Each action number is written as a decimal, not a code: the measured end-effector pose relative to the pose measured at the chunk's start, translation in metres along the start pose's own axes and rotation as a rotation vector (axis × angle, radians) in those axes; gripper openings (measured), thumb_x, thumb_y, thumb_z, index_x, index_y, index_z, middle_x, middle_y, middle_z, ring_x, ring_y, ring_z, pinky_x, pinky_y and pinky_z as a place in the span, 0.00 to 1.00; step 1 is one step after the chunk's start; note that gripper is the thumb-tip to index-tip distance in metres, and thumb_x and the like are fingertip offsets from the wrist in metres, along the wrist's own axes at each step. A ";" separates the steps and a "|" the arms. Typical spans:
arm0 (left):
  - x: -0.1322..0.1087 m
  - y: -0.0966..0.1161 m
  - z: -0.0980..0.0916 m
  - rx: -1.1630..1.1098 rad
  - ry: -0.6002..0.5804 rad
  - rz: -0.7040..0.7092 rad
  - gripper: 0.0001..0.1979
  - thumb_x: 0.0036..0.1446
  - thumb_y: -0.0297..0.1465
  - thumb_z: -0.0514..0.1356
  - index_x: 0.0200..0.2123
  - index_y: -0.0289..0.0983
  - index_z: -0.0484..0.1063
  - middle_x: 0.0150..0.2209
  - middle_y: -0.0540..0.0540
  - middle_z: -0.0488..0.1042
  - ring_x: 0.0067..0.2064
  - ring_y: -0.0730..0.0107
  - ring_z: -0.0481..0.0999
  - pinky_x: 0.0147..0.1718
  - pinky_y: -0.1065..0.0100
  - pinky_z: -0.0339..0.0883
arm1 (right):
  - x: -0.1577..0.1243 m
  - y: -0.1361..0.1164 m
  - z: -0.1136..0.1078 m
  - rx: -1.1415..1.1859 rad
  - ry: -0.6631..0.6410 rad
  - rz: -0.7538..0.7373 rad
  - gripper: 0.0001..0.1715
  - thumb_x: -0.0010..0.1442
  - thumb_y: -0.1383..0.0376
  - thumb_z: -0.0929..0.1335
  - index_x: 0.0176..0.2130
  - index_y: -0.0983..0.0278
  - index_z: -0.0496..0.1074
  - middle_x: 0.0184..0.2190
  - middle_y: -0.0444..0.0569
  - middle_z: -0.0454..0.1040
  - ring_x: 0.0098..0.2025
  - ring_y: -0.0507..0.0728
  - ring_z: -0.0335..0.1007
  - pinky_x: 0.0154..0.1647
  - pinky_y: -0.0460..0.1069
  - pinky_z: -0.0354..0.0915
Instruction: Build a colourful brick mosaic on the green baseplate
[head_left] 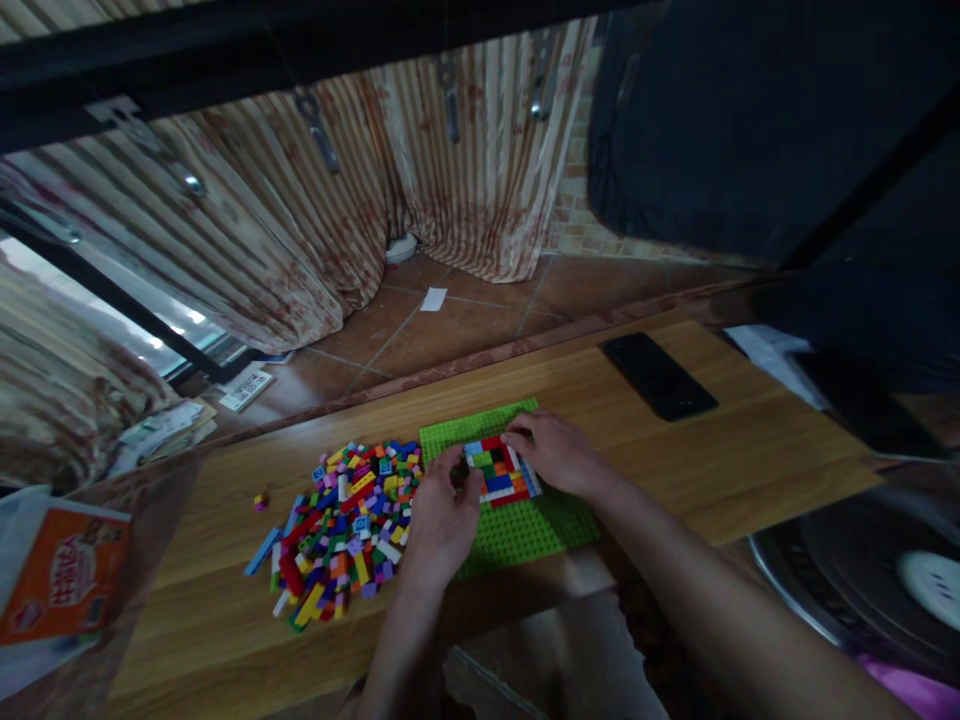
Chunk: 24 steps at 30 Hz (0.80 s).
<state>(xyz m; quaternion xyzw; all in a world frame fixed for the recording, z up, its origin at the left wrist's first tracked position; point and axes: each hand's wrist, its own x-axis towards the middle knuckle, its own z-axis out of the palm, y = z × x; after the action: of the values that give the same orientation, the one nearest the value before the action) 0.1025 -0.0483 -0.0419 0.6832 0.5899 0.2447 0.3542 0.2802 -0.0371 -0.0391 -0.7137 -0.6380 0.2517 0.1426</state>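
Observation:
A green studded baseplate (pixel 525 525) lies on the wooden table (pixel 735 450). On it stands a small flat build of coloured bricks (pixel 499 472). My left hand (pixel 441 515) rests at the plate's left edge, its fingers curled against the build's left side, apparently pinching a small dark piece. My right hand (pixel 551 452) lies over the build's right and top side, fingers bent and pressing on the bricks. A heap of loose coloured bricks (pixel 341 525) sits just left of my left hand.
A black phone (pixel 658 375) lies at the table's back right. One stray brick (pixel 260 500) sits left of the heap. An orange box (pixel 60 570) is at the far left. A round fan (pixel 885 580) stands low right. Curtains and tiled floor lie beyond.

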 end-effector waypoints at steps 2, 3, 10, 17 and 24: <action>0.000 -0.001 0.000 0.026 0.008 0.004 0.15 0.57 0.30 0.56 0.48 0.33 0.71 0.44 0.40 0.77 0.41 0.64 0.77 0.42 0.64 0.69 | 0.001 0.003 0.001 0.020 0.008 -0.018 0.18 0.64 0.55 0.62 0.41 0.60 0.76 0.42 0.52 0.76 0.47 0.60 0.70 0.48 0.53 0.61; 0.000 -0.001 0.000 0.033 0.009 0.005 0.16 0.57 0.31 0.56 0.48 0.33 0.71 0.44 0.40 0.77 0.42 0.64 0.77 0.42 0.63 0.68 | 0.002 0.005 0.001 0.031 0.015 -0.027 0.18 0.63 0.55 0.62 0.41 0.61 0.76 0.42 0.52 0.76 0.46 0.60 0.70 0.47 0.53 0.61; 0.002 -0.005 0.001 -0.035 -0.012 0.014 0.18 0.58 0.32 0.56 0.51 0.34 0.69 0.45 0.40 0.77 0.43 0.63 0.76 0.44 0.62 0.68 | 0.002 0.019 -0.008 0.231 -0.053 -0.140 0.23 0.65 0.54 0.59 0.39 0.66 0.76 0.37 0.54 0.78 0.38 0.57 0.72 0.40 0.51 0.63; 0.001 -0.006 0.002 -0.064 -0.022 -0.001 0.17 0.57 0.32 0.56 0.50 0.36 0.70 0.45 0.41 0.77 0.43 0.64 0.77 0.43 0.63 0.69 | 0.000 0.026 -0.013 0.254 -0.131 -0.206 0.28 0.51 0.56 0.73 0.49 0.66 0.73 0.45 0.54 0.76 0.45 0.60 0.71 0.46 0.53 0.64; 0.000 0.000 0.001 -0.003 -0.022 0.003 0.16 0.58 0.30 0.55 0.49 0.34 0.70 0.46 0.40 0.76 0.44 0.63 0.76 0.44 0.63 0.68 | 0.002 0.025 -0.010 0.224 -0.113 -0.175 0.27 0.49 0.58 0.74 0.48 0.64 0.74 0.44 0.53 0.76 0.44 0.60 0.72 0.46 0.52 0.64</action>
<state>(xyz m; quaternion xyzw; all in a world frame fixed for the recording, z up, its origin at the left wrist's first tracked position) 0.1032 -0.0490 -0.0429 0.6861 0.5845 0.2386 0.3615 0.3068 -0.0372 -0.0444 -0.6195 -0.6728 0.3476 0.2066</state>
